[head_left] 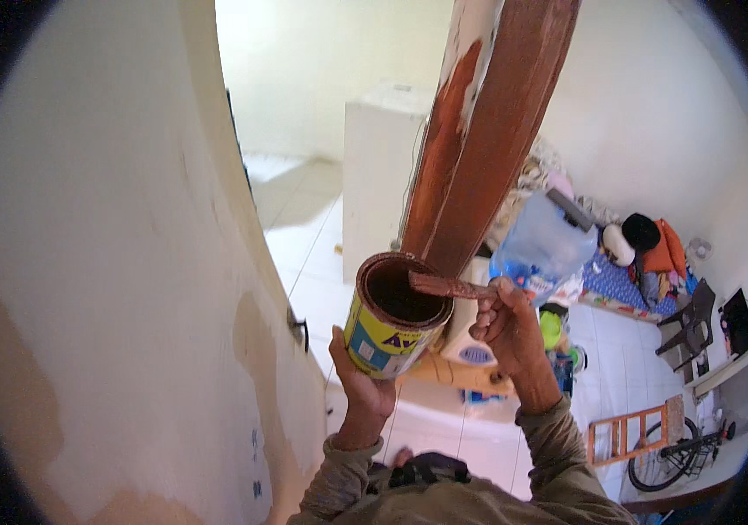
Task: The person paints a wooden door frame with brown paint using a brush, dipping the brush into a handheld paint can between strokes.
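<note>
Over the can (389, 337) the left hand (363, 391) clasps, likely to catch drips, the right hand (512, 331) pinches a brush (445, 285).

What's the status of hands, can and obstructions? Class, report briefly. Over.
Left hand holding open can. Right hand pinching brush, its tip over the can's mouth. Nothing visible blocks the mouth besides the brush.

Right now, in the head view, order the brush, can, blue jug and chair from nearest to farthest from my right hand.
1. Brush: held in your right hand.
2. Can: just left of that hand, held in your left hand.
3. Blue jug: beyond the right hand, above it in view.
4. Chair: far right, across the room.
</note>
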Tool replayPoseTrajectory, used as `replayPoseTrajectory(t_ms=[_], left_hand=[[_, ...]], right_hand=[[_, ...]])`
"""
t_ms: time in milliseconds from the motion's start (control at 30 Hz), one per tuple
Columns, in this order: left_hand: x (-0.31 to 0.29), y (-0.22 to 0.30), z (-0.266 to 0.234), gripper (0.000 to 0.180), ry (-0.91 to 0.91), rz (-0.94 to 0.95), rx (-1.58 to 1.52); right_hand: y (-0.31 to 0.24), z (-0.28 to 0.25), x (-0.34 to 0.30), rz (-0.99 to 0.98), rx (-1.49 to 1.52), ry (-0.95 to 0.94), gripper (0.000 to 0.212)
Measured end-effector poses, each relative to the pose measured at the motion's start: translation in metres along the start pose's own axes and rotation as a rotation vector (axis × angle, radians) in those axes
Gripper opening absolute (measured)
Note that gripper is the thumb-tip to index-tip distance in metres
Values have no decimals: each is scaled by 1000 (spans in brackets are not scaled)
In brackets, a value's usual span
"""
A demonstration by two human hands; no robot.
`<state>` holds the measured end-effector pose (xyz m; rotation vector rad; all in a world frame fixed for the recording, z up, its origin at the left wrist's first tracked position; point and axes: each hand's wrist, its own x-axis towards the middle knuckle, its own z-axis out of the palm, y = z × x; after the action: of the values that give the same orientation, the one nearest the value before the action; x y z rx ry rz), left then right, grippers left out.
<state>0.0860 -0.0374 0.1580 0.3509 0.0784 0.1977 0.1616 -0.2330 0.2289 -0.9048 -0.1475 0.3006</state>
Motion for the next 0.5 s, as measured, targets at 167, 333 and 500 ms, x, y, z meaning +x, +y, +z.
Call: replayPoseTrajectory(t_ms=[167, 333, 500], left_hand=[[17, 17, 53, 58, -87, -19, -7], [32, 31, 74, 60, -180, -33, -29], [27, 35, 75, 61, -143, 31, 14]], right_hand=[[-33, 58, 7, -345, -102, -39, 18], [-70, 103, 20, -814, -329, -19, 18], [-119, 153, 46, -1381, -965, -1, 18]])
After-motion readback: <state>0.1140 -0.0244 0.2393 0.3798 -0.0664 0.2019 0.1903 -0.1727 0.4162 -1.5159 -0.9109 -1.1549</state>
